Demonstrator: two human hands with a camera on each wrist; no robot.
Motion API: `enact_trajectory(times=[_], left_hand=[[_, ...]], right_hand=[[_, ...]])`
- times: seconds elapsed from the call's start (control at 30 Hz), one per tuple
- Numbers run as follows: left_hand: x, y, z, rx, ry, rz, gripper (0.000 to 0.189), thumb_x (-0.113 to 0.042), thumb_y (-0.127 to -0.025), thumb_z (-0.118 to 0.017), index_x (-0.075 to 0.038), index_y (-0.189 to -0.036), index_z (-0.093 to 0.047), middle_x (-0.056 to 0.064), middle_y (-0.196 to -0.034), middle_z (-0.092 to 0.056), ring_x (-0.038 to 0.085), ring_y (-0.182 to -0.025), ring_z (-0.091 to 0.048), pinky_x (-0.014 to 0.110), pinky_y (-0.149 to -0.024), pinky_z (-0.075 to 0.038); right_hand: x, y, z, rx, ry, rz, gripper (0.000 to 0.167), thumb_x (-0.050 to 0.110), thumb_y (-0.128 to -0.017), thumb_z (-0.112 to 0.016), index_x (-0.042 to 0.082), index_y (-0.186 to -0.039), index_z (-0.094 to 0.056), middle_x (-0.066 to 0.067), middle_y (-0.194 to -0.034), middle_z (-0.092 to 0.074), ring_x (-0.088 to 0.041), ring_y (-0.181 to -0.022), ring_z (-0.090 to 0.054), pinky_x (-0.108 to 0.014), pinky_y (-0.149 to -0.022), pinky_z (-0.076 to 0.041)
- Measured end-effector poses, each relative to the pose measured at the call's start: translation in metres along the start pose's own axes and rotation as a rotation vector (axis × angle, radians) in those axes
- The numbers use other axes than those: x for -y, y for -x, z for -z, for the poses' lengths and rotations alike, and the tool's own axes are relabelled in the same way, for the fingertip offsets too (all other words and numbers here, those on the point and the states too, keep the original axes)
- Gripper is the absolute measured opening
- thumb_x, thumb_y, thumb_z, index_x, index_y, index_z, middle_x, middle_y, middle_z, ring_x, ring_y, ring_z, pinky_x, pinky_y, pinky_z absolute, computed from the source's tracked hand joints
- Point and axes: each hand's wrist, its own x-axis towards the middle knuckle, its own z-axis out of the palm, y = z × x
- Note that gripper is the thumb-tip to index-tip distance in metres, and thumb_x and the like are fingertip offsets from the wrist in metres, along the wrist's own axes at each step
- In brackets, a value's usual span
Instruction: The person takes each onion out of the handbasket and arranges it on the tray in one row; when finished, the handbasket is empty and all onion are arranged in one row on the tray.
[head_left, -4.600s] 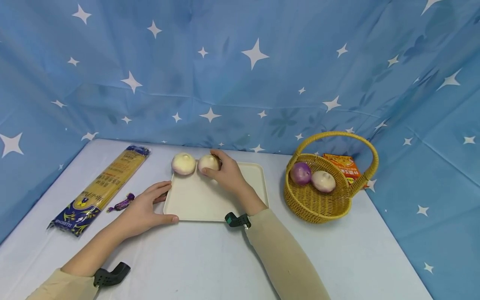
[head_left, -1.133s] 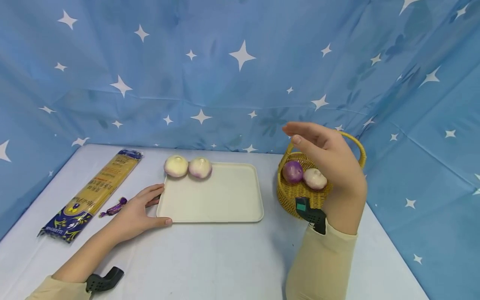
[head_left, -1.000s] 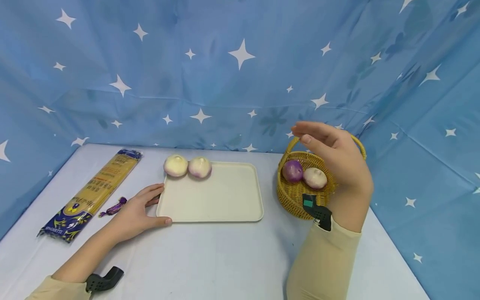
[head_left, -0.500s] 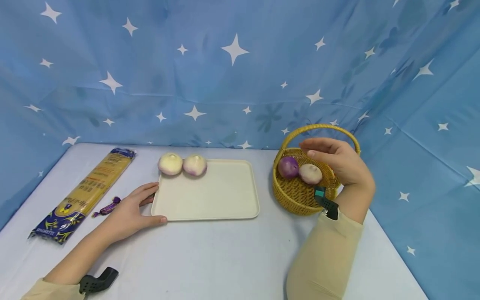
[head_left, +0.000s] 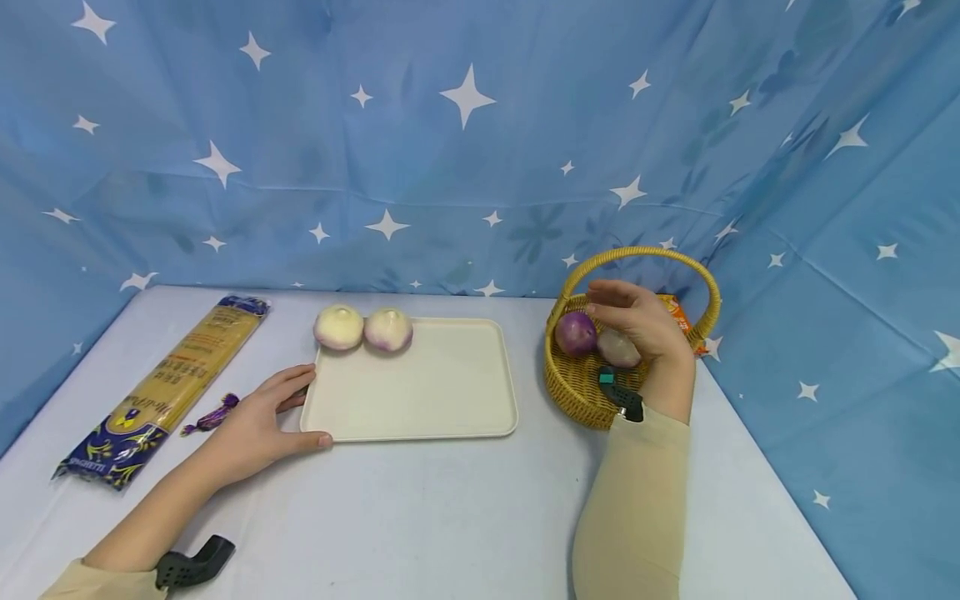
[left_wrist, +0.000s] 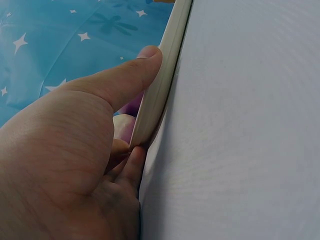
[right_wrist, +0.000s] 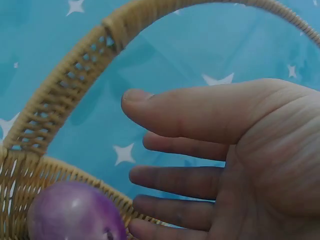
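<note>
My left hand [head_left: 258,429] holds the front left corner of a cream tray [head_left: 420,404]; in the left wrist view its thumb lies against the rim [left_wrist: 162,85]. Two pale onions with purplish undersides, one [head_left: 338,327] at the tray's back left corner and the other [head_left: 388,330] beside it, sit side by side. Over the wicker basket [head_left: 577,404] hovers my right hand [head_left: 645,325], fingers apart and nothing in them. Inside the basket lie a purple onion [head_left: 576,334] and a whitish onion [head_left: 618,348], the latter shaded under the hand. The right wrist view shows the purple onion [right_wrist: 75,215] below the fingertips.
A spaghetti packet [head_left: 165,392] lies slanted at the left, with a purple-wrapped candy [head_left: 212,414] beside it. An orange packet [head_left: 675,310] shows behind the basket, whose tall handle [head_left: 637,252] arches over it. Starred blue cloth hangs behind the table.
My right hand let go of the second onion on the tray, moved right to the basket, then lowered and shifted left over it. The left hand stays at the tray.
</note>
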Motion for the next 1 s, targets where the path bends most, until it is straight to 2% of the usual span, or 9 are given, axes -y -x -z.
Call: enact_trajectory(times=[0.13, 0.33, 0.53, 0.77, 1.0], left_hand=[[0.000, 0.000, 0.000, -0.001, -0.001, 0.002, 0.116, -0.056, -0.083, -0.094, 0.005, -0.166, -0.039, 0.019, -0.174, -0.034, 0.045, -0.141, -0.059, 0.057, -0.115, -0.051], [0.000, -0.001, -0.001, -0.004, -0.001, 0.001, 0.116, -0.055, -0.083, -0.095, 0.005, -0.166, -0.040, 0.019, -0.174, -0.034, 0.045, -0.140, -0.059, 0.056, -0.115, -0.051], [0.000, 0.000, -0.001, -0.007, 0.006, -0.003, 0.115, -0.054, -0.083, -0.095, 0.005, -0.165, -0.040, 0.019, -0.173, -0.034, 0.047, -0.140, -0.059, 0.058, -0.115, -0.051], [0.000, 0.000, -0.001, -0.011, -0.003, -0.006, 0.116, -0.055, -0.083, -0.095, 0.006, -0.166, -0.039, 0.019, -0.173, -0.035, 0.046, -0.140, -0.059, 0.058, -0.115, -0.051], [0.000, 0.000, -0.002, -0.012, -0.003, -0.005, 0.116, -0.055, -0.083, -0.095, 0.005, -0.166, -0.040, 0.019, -0.173, -0.036, 0.045, -0.140, -0.060, 0.058, -0.115, -0.050]], right_hand=[[-0.004, -0.005, -0.003, 0.017, 0.040, -0.030, 0.067, 0.029, -0.103, -0.079, 0.007, -0.161, -0.053, -0.014, -0.161, -0.054, -0.030, -0.145, -0.051, -0.040, -0.121, -0.046], [-0.006, -0.006, -0.003, 0.063, 0.152, -0.039, 0.063, 0.028, -0.102, -0.080, 0.005, -0.155, -0.059, -0.016, -0.157, -0.059, -0.035, -0.143, -0.051, -0.044, -0.117, -0.047], [-0.005, -0.008, -0.004, 0.141, 0.277, -0.010, 0.060, 0.029, -0.100, -0.080, 0.008, -0.153, -0.063, -0.016, -0.154, -0.062, -0.037, -0.145, -0.051, -0.056, -0.124, -0.040], [-0.002, -0.009, -0.009, 0.219, 0.290, -0.028, 0.065, 0.029, -0.096, -0.086, 0.011, -0.154, -0.062, -0.016, -0.153, -0.061, -0.037, -0.141, -0.053, -0.057, -0.122, -0.042], [-0.002, -0.010, -0.013, 0.229, 0.325, -0.020, 0.065, 0.023, -0.092, -0.089, 0.013, -0.152, -0.064, -0.014, -0.150, -0.062, -0.036, -0.137, -0.055, -0.055, -0.119, -0.044]])
